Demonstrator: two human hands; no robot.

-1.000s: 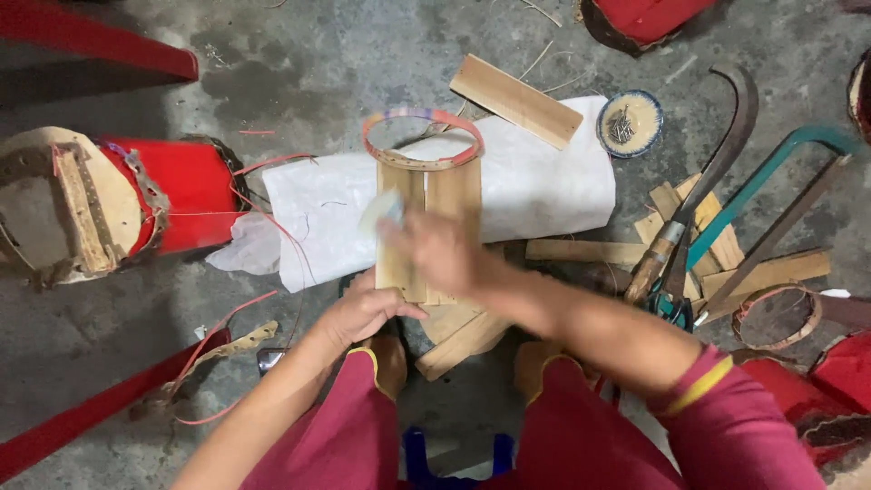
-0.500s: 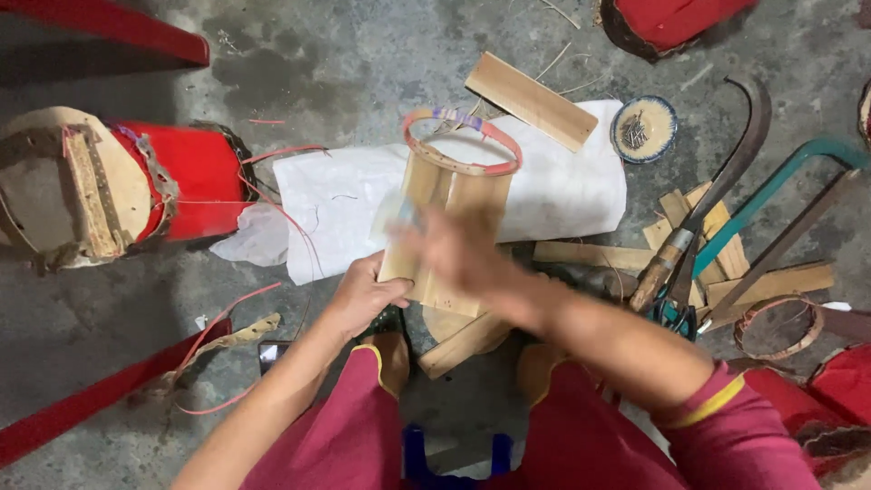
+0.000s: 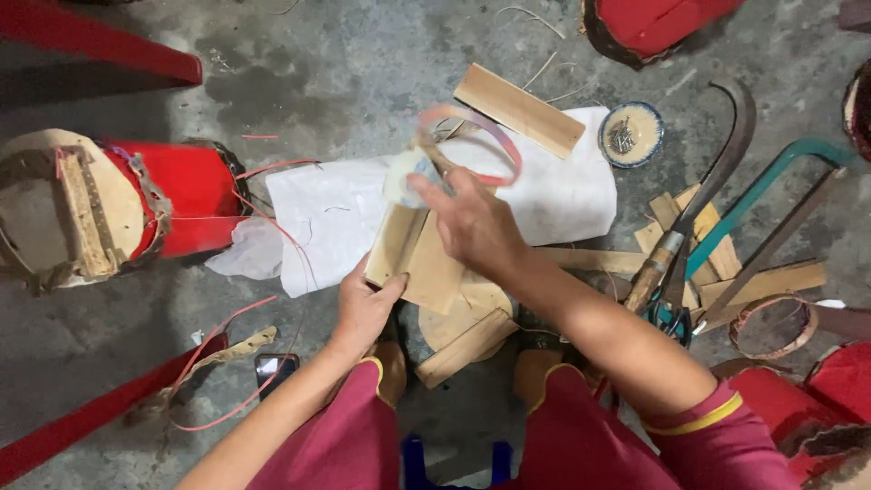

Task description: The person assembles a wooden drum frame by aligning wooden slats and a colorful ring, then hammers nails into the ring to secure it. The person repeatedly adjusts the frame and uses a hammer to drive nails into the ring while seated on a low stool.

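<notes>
You sit over a stained concrete floor point(image 3: 299, 82) strewn with offcuts. At left a finished red drum point(image 3: 136, 213) lies sideways. Your left hand point(image 3: 363, 304) grips the bare wooden drum shell point(image 3: 413, 259) at its base; your right hand point(image 3: 472, 222) pinches a pale rag point(image 3: 404, 177) against its ringed top. By my reading, it is unpainted and skinless.

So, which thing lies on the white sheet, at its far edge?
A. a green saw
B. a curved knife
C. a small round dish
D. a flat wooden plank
D: the flat wooden plank rests slantwise on the upper edge of the white sheet; the dish, knife and saw lie on the floor to its right.
</notes>
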